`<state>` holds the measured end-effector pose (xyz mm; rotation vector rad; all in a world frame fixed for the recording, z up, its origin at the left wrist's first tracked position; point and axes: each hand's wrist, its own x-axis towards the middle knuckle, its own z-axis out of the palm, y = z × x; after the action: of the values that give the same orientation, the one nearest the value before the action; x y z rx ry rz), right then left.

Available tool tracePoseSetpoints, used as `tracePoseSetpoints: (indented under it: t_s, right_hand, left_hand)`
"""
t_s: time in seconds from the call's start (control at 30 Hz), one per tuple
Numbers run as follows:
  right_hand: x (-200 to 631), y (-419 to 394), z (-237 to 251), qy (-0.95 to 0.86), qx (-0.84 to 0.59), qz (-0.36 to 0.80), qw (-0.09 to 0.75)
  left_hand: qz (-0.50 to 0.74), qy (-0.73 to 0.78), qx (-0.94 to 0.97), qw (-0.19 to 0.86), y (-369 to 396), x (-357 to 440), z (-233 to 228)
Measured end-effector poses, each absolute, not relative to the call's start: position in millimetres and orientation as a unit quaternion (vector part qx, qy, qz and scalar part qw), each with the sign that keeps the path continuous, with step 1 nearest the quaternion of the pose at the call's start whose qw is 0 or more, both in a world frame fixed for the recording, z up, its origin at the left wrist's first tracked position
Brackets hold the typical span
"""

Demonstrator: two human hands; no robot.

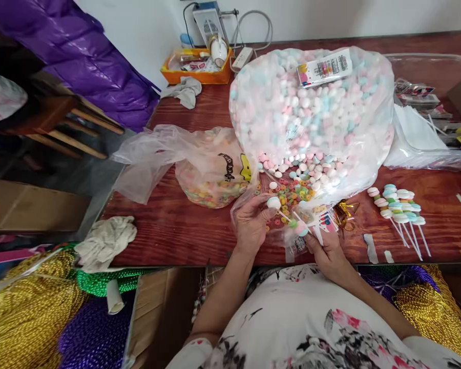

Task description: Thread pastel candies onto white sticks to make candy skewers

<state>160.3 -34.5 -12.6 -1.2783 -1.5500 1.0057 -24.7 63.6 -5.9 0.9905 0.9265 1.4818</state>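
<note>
At the table's near edge the right hand pinches a stick with a candy, the left hand at nine o'clock pinches a white candy, and the big candy bag sits behind at twelve o'clock.

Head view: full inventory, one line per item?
big candy bag: 1, clear, pink/blue/white pieces, table centre
small bag: 1, clear, coloured rings, left of it
finished sticks: a cluster, pastel, table right
orange tray: 1, back left
grey cloth: 1, beside tray
bead strands: gold, green, purple, lower left
left hand: pinches white candy
right hand: grip on a stick
</note>
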Motion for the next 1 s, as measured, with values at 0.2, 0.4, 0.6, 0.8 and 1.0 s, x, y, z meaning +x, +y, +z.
tracePoseSetpoints:
  t_s: [0.2,0.4,0.6,0.8,1.0]
  right_hand:
    - [157.8,-34.2,-12.2,-0.62,-0.522,0.401,0.426]
    - [159.3,-34.2,-4.5,-0.642,-0.52,0.39,0.406]
    - [158.6,-32.9,0.5,-0.648,-0.514,0.383,0.41]
    - [159.1,-33.4,0.7,-0.622,-0.521,0.386,0.438]
    - [151.0,-33.2,-5.7,-0.59,-0.511,0.431,0.452]
  left_hand:
    - [0.634,0.383,0.509,0.44,57.0,-23.7,-6.0]
    - [0.609,0.382,0.638,0.276,56.7,-24.3,-1.7]
    - [0.565,0.352,0.729,0.157,51.4,-30.3,1.2]
    - [0.556,0.314,0.757,0.138,47.0,-30.6,5.7]
    - [0.529,0.294,0.79,0.093,43.7,-31.5,9.6]
